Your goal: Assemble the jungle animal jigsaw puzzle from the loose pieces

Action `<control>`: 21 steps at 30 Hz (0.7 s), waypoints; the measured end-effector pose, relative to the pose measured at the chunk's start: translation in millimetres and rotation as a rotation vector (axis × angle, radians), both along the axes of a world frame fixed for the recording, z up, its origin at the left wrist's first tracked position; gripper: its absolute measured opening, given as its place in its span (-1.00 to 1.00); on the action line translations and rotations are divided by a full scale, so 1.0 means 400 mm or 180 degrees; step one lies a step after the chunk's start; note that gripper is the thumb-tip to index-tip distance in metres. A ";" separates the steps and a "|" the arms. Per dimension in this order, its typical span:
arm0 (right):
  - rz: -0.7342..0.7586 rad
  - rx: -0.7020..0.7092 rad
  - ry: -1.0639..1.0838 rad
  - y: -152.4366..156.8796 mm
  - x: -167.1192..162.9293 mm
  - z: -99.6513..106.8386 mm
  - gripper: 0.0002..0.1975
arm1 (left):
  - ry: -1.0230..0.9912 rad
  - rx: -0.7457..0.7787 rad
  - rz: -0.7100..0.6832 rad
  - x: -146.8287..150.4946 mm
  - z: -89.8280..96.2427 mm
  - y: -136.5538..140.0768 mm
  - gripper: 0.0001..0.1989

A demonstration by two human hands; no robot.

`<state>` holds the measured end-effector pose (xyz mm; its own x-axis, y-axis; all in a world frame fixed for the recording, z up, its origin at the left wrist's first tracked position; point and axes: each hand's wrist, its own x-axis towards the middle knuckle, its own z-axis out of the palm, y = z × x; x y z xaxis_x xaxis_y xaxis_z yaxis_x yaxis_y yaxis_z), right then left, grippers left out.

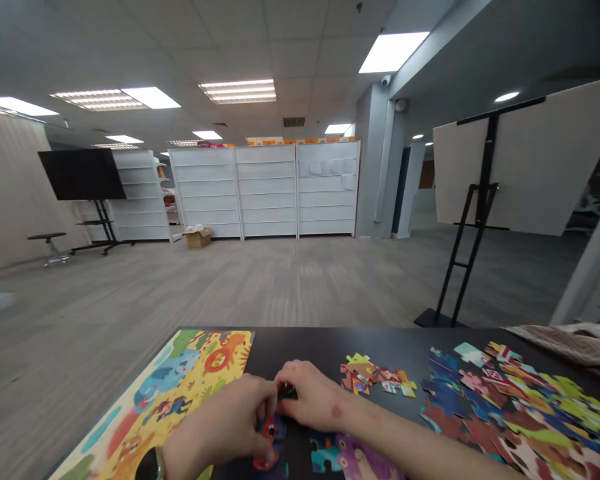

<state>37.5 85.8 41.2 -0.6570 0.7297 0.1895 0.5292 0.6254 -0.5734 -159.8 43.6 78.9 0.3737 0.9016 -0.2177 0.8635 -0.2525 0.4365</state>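
Observation:
My left hand [245, 420], with a watch [150, 465] on its wrist, is closed over a dark blue and red jigsaw puzzle piece [271, 437] at the table's near middle. Right beside it, my right hand [305, 397] has its fingertips pinched together on a small dark puzzle piece [289, 392], mostly hidden by the fingers. The two hands touch or nearly touch. Under my right forearm lie joined pieces with a purple figure [363, 460] and a teal and blue piece [325, 457].
A colourful animal picture board [175, 373] lies at the left of the black table [300, 340]. A small group of pieces [375, 377] lies beyond my right forearm, and a large loose pile [520, 407] at the right. Cloth [570, 343] rests on the right edge.

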 end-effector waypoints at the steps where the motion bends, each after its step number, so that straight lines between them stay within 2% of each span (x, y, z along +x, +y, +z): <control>1: -0.0003 0.0076 -0.0059 0.004 0.007 -0.002 -0.77 | 0.0028 -0.0012 -0.0028 0.004 -0.006 -0.001 -0.61; 4: -0.0052 0.0277 -0.0277 0.023 0.042 0.001 -0.69 | 0.0134 -0.0031 -0.0085 0.009 -0.018 0.000 -0.54; 7: -0.0185 0.0410 -0.0516 0.045 0.087 0.017 -0.74 | 0.0158 -0.0040 -0.0126 0.004 -0.018 0.007 -0.51; 10: -0.0406 0.0461 -0.0605 0.044 0.109 0.032 -0.70 | 0.0166 -0.0069 -0.0079 -0.004 -0.014 0.015 -0.50; 14: -0.0399 0.0251 -0.0538 -0.011 0.075 0.038 -0.74 | 0.0184 -0.0059 0.0064 -0.009 -0.018 0.021 -0.51; 17: -0.0374 -0.0023 -0.0506 -0.053 0.027 0.033 -0.67 | 0.0210 -0.0054 0.0190 -0.010 -0.029 0.021 -0.45; 21: -0.0606 -0.0372 -0.0402 -0.055 -0.008 0.027 -0.69 | 0.0233 -0.0125 0.0246 -0.006 -0.037 0.023 -0.41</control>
